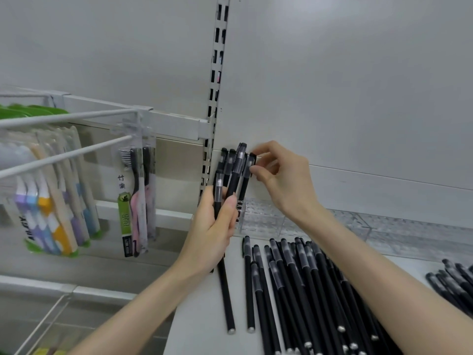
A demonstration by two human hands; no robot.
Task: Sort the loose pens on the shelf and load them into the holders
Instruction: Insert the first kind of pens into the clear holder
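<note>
Pens lie loose all over the white shelf [197,329], most of them in one spread of black pens [294,278] with caps pointing toward the back wall, and a smaller heap [455,280] at the far right edge. The person's left hand [213,226] is wrapped round a bunch of pens [231,172], holding them upright with caps on top, close to the back panel. The right hand [281,180] reaches in from the side and pinches the rightmost pen [246,180] of that bunch at its cap, between thumb and forefinger, the other fingers curled loosely behind. Just below and behind the bunch stands a clear holder [263,219] on the shelf, and a second clear holder [409,231] sits further right along the wall. To the left, past the slotted upright [216,85], packs of toothbrushes [138,196] hang from white hooks [64,155].
</note>
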